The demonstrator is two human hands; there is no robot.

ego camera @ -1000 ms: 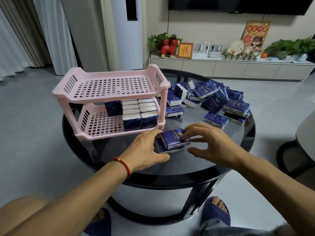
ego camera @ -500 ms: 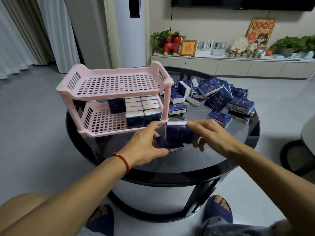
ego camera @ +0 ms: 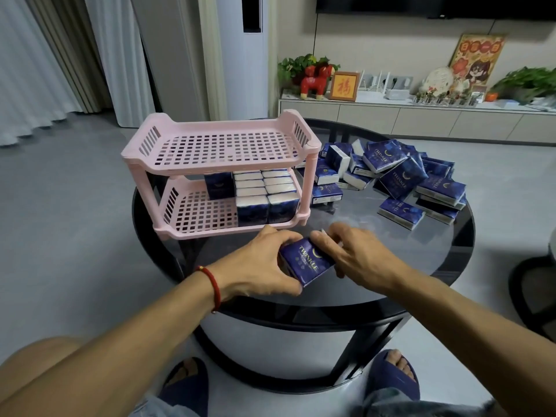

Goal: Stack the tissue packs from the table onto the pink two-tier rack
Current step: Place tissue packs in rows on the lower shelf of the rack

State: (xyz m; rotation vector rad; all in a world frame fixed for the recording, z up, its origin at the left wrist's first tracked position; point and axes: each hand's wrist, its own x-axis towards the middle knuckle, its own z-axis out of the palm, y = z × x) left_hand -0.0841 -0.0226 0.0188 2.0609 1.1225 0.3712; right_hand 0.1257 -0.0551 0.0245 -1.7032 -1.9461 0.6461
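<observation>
A dark blue tissue pack [ego camera: 307,261] lies flat near the table's front edge, in front of the pink two-tier rack [ego camera: 168,152]. My left hand [ego camera: 260,264] grips its left end, thumb under the near corner. My right hand [ego camera: 356,257] holds its right end with curled fingers. A second pack beneath it is mostly hidden. The rack's lower tier holds several packs standing on edge in its right half; the top tier is bare. A loose heap of tissue packs [ego camera: 400,176] lies on the table to the right.
The round black glass table [ego camera: 391,284] carries everything. A low white cabinet [ego camera: 421,118] with plants and ornaments runs along the far wall. A dark chair edge [ego camera: 532,284] sits at the right. My slippered feet are under the table.
The pack was stood on edge between both hands half a second ago; now it lies flat again, face up and turned at an angle, closer to me. The view shifted slightly.
</observation>
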